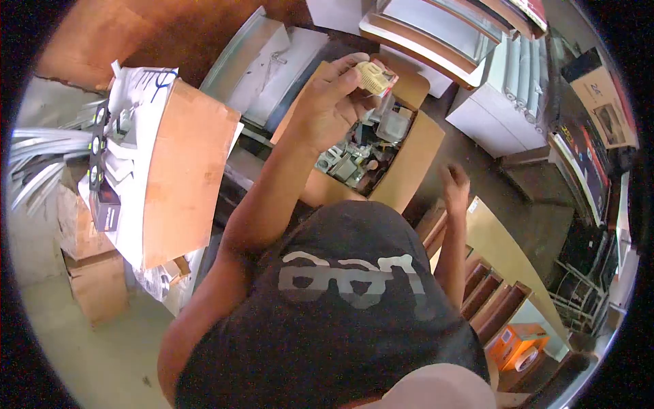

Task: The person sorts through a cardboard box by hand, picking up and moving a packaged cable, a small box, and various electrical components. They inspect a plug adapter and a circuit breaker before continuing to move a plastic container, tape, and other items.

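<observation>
In front of the body, an open cardboard box, filled with many small parts. Above this box, the left hand, nearer to it; off to the right side and lower in view, the right hand, with fingers half curled, but cannot tell if holding something. In the left grip, closed in a pinch of thumb and fingers, 1 small yellowish ribbed piece. Just beyond the fingertips, over the box's far side; long axis not certain, near end partly covered.
</observation>
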A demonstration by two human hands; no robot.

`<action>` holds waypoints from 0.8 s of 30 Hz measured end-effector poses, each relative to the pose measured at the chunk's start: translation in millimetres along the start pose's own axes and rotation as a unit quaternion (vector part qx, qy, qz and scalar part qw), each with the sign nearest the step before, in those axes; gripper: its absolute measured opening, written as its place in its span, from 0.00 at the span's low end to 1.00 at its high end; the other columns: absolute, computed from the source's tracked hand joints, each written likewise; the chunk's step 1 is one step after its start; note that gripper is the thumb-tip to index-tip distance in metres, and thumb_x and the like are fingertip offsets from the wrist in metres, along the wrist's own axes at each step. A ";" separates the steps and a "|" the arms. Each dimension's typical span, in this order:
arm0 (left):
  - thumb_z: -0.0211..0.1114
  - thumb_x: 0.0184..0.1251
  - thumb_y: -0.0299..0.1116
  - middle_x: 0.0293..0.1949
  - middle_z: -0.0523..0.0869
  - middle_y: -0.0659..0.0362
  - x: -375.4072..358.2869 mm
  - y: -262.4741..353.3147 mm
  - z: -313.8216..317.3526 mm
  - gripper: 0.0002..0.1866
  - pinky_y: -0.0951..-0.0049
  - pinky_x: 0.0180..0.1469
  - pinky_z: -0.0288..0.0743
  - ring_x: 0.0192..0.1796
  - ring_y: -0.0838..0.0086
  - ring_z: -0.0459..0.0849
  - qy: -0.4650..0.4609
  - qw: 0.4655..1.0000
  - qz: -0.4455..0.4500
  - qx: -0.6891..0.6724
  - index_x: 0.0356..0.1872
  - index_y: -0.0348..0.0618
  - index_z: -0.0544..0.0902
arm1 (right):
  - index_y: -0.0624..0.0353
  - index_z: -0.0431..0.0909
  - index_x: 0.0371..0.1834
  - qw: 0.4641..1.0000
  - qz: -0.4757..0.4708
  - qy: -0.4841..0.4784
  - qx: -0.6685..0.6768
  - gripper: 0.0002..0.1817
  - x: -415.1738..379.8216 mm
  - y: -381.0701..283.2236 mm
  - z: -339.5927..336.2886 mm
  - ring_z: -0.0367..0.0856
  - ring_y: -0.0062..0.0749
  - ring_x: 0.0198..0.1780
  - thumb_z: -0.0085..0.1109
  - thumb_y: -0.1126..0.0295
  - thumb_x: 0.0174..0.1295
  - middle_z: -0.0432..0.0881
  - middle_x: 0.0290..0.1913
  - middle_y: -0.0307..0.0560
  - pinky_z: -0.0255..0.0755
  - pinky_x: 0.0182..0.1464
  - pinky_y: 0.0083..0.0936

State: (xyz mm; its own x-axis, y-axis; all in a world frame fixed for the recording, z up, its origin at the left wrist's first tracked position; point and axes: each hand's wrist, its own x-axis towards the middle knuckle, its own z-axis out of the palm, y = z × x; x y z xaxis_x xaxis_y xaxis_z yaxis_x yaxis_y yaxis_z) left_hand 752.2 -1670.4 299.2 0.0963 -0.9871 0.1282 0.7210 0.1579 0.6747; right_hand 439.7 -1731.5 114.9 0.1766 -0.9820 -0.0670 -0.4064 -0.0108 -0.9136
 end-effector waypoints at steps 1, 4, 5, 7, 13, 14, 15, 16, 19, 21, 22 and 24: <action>0.58 0.71 0.37 0.52 0.80 0.56 -1.0 -0.4 -0.4 0.16 0.66 0.52 0.77 0.51 0.68 0.80 -0.009 1.000 -0.004 -0.004 0.55 0.42 0.74 | 0.66 0.81 0.42 0.998 -0.059 0.001 0.032 0.13 4.6 -41.6 8.4 0.81 0.30 0.42 0.62 0.66 0.60 0.85 0.40 0.49 0.73 0.48 0.25; 0.57 0.71 0.34 0.53 0.80 0.55 -6.3 1.8 -3.6 0.15 0.65 0.54 0.76 0.52 0.67 0.80 0.010 0.999 0.011 0.029 0.55 0.40 0.73 | 0.62 0.81 0.46 0.982 -0.171 -0.040 0.072 0.15 20.2 -115.9 28.8 0.81 0.30 0.46 0.61 0.65 0.60 0.85 0.44 0.50 0.72 0.51 0.25; 0.56 0.71 0.33 0.52 0.80 0.54 -8.6 3.0 -3.1 0.15 0.64 0.54 0.76 0.53 0.66 0.80 0.016 0.997 0.005 0.069 0.55 0.39 0.73 | 0.62 0.81 0.47 0.960 -0.264 -0.059 0.070 0.15 22.4 -134.0 34.8 0.82 0.32 0.45 0.61 0.65 0.60 0.85 0.44 0.50 0.73 0.50 0.26; 0.56 0.70 0.29 0.49 0.80 0.51 -16.7 2.3 4.7 0.14 0.64 0.53 0.77 0.51 0.65 0.81 0.087 0.987 -0.006 0.136 0.53 0.35 0.73 | 0.62 0.79 0.50 0.961 -0.256 -0.097 0.049 0.18 7.1 -181.3 42.7 0.82 0.35 0.46 0.63 0.65 0.60 0.84 0.44 0.51 0.73 0.50 0.27; 0.62 0.64 0.23 0.45 0.82 0.50 -32.5 -1.0 -12.1 0.11 0.68 0.51 0.78 0.46 0.68 0.83 0.115 0.976 0.011 0.183 0.46 0.32 0.76 | 0.62 0.76 0.53 0.938 -0.300 -0.165 0.051 0.20 -11.4 -229.6 65.9 0.82 0.38 0.47 0.64 0.65 0.59 0.82 0.45 0.53 0.73 0.50 0.31; 0.62 0.65 0.24 0.45 0.82 0.49 -35.0 0.0 -14.4 0.10 0.65 0.51 0.78 0.45 0.66 0.83 0.122 0.972 0.015 0.200 0.45 0.32 0.75 | 0.62 0.76 0.53 0.938 -0.301 -0.165 0.049 0.20 -11.3 -230.2 66.0 0.82 0.38 0.47 0.64 0.65 0.59 0.82 0.45 0.53 0.73 0.50 0.31; 0.62 0.65 0.24 0.45 0.82 0.49 -36.8 0.9 -17.2 0.10 0.65 0.51 0.78 0.45 0.66 0.83 0.122 0.972 0.016 0.198 0.45 0.32 0.75 | 0.62 0.76 0.53 0.939 -0.288 -0.184 0.039 0.21 -10.9 -230.5 65.8 0.82 0.38 0.47 0.65 0.65 0.58 0.82 0.45 0.53 0.73 0.51 0.31; 0.62 0.64 0.24 0.44 0.82 0.49 -38.5 1.9 -20.1 0.09 0.67 0.51 0.78 0.45 0.67 0.83 0.108 0.972 0.021 0.207 0.43 0.33 0.76 | 0.62 0.76 0.53 0.939 -0.276 -0.205 0.029 0.21 -10.5 -231.1 66.3 0.81 0.38 0.47 0.65 0.65 0.57 0.83 0.45 0.52 0.73 0.51 0.31; 0.63 0.65 0.25 0.42 0.83 0.50 -41.3 6.5 -20.0 0.06 0.69 0.51 0.77 0.44 0.69 0.83 0.096 0.963 0.035 0.247 0.40 0.33 0.78 | 0.61 0.78 0.51 0.950 -0.234 -0.194 0.071 0.21 -16.7 -233.8 69.0 0.81 0.38 0.47 0.67 0.64 0.56 0.83 0.44 0.51 0.72 0.52 0.30; 0.63 0.65 0.26 0.41 0.84 0.51 -38.7 6.7 -19.8 0.06 0.70 0.50 0.77 0.43 0.71 0.83 0.094 0.955 0.044 0.277 0.38 0.34 0.79 | 0.61 0.78 0.51 0.949 -0.246 -0.183 0.071 0.21 -15.0 -232.0 71.8 0.81 0.37 0.47 0.67 0.64 0.56 0.83 0.44 0.51 0.72 0.52 0.30; 0.64 0.65 0.29 0.38 0.85 0.54 -35.7 6.2 -21.4 0.07 0.75 0.45 0.76 0.40 0.76 0.82 0.103 0.942 0.061 0.313 0.36 0.34 0.81 | 0.60 0.78 0.50 0.948 -0.258 -0.172 0.073 0.21 -14.1 -230.2 73.3 0.81 0.37 0.47 0.67 0.63 0.55 0.83 0.43 0.51 0.71 0.51 0.30; 0.66 0.65 0.31 0.34 0.86 0.58 -31.5 6.5 -21.5 0.09 0.80 0.40 0.75 0.36 0.82 0.81 0.111 0.928 0.077 0.348 0.35 0.34 0.82 | 0.61 0.79 0.49 0.949 -0.271 -0.153 0.044 0.20 -10.6 -224.2 76.0 0.81 0.37 0.45 0.67 0.62 0.56 0.84 0.42 0.52 0.72 0.50 0.30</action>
State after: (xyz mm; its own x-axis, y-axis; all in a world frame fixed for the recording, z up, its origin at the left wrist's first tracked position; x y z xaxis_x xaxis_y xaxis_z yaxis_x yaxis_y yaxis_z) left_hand 768.6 -1638.9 283.9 0.3568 -0.9202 0.1608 0.0770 0.2005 0.9767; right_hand 597.1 -1704.4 290.0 0.5962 -0.7355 0.3218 -0.1079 -0.4706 -0.8757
